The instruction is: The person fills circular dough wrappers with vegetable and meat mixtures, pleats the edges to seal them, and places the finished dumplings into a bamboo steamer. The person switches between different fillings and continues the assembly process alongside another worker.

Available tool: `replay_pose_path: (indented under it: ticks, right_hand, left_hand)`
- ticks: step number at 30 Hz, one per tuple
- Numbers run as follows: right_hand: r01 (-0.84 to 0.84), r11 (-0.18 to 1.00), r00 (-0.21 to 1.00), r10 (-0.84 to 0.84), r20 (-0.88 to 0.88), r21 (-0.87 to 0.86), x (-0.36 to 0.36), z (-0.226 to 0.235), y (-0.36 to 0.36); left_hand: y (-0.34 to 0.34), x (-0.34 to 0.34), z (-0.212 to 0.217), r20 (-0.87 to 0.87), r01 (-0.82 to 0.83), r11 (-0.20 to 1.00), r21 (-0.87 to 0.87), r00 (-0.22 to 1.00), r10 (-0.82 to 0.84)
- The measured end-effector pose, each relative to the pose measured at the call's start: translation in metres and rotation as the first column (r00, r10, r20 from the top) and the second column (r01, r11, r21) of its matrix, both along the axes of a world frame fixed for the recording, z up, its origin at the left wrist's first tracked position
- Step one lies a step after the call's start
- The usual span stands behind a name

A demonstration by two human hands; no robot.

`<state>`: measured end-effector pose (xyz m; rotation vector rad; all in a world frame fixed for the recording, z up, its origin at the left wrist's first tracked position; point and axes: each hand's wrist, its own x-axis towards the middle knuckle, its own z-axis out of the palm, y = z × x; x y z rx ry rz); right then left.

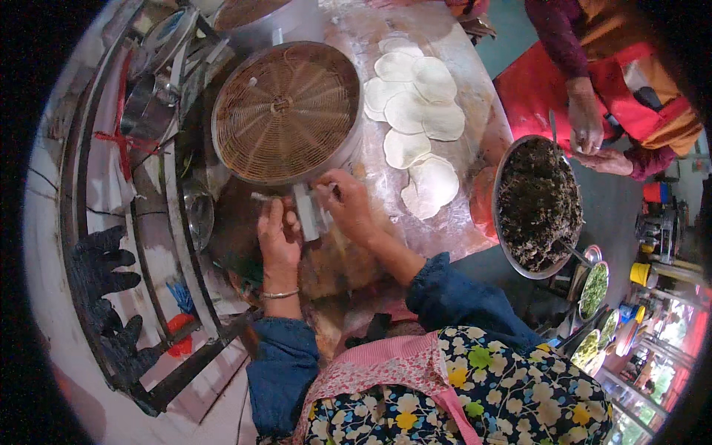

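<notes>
Both of my hands are just below a large round steamer with a woven lid (285,111). My left hand (280,241), with a bangle at its wrist, has its fingers bent together; a small pale piece (261,197) shows at its fingertips. Between the hands is a flat, pale grey oblong piece (306,213), too blurred to identify. My right hand (348,208) is curled closed by the steamer's lower edge, and what its fingers hold is hidden. Several thin round dough wrappers (406,111) lie overlapping on the floury worktop (386,215) to the right.
A big metal bowl of dark chopped filling (538,200) stands at the right. Beyond it another person's hands (589,133) meet near a red apron. On the left, a dark metal rack (178,193) carries black gloves (104,282). Another round steamer (256,15) is at the back.
</notes>
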<state>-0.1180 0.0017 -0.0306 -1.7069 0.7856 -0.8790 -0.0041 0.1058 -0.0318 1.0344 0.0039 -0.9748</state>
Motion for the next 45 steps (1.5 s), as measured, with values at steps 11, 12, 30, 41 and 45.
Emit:
replay_pose_path:
  ticks: [11, 12, 30, 41, 45]
  right_hand:
    - [-0.078, 0.954, 0.995, 0.057, -0.082, -0.291, 0.023, 0.023, -0.009]
    - [-0.085, 0.964, 0.993, 0.063, -0.095, -0.251, 0.024, 0.026, -0.007]
    - [-0.086, 0.973, 0.991, 0.106, 0.083, -0.215, 0.014, -0.002, 0.016]
    - [-0.081, 0.994, 0.990, 0.089, 0.107, -0.076, 0.000, 0.021, 0.003]
    - [-0.070, 0.996, 0.994, 0.074, 0.076, -0.058, 0.002, 0.010, 0.004]
  left_hand:
    - [-0.025, -0.003, 0.042, 0.798, 0.171, 0.861, 0.480, 0.323, -0.509]
    - [-0.019, 0.005, 0.030, 0.762, 0.187, 0.861, 0.472, 0.405, -0.506]
    - [-0.027, 0.008, 0.056, 0.405, 0.357, 0.842, 0.405, 0.755, -0.515]
    - [-0.027, 0.001, 0.064, 0.861, 0.103, 0.867, 0.488, 0.109, -0.497]
    - [-0.035, -0.013, 0.063, 0.866, -0.011, 0.885, 0.465, -0.199, -0.458]
